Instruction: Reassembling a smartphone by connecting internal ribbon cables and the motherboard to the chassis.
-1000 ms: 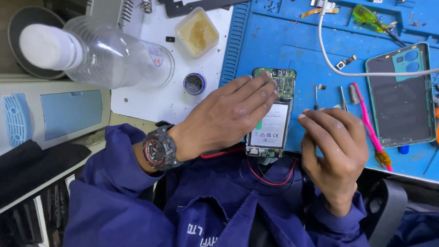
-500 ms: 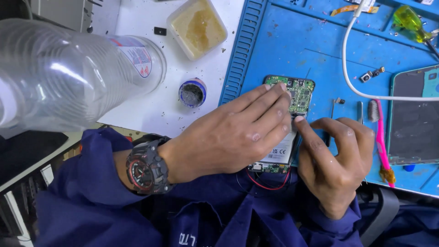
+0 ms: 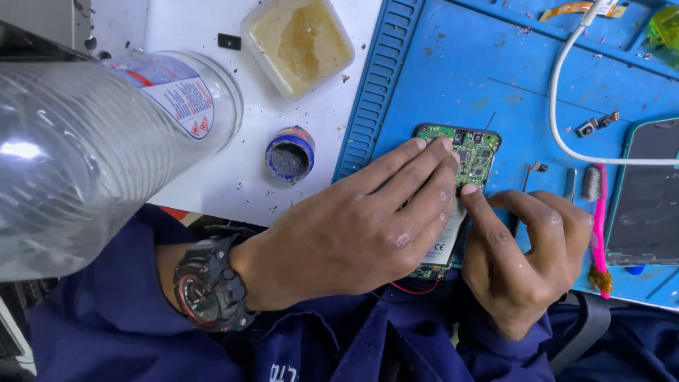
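Note:
An opened phone [image 3: 472,157] with a green circuit board and white battery lies on the blue work mat [image 3: 523,78]. My left hand [image 3: 361,230], with a black watch on the wrist, lies flat over the phone and holds it down, fingertips at the board. My right hand [image 3: 523,247] is curled beside it, its forefinger tip pressing on the board's edge next to the left fingertips. Most of the phone's lower half is hidden under my hands. A red wire [image 3: 414,288] shows below it.
A big clear plastic bottle [image 3: 85,148] lies at the left. A yellowish tub [image 3: 298,42] and a small blue-rimmed pot [image 3: 290,154] stand on the white surface. A white cable [image 3: 566,106], a pink brush [image 3: 600,219], small parts and another phone [image 3: 647,194] are on the right.
The view has drawn closer to the phone. My left hand has spread further over it, and my right forefinger has come onto the board's edge.

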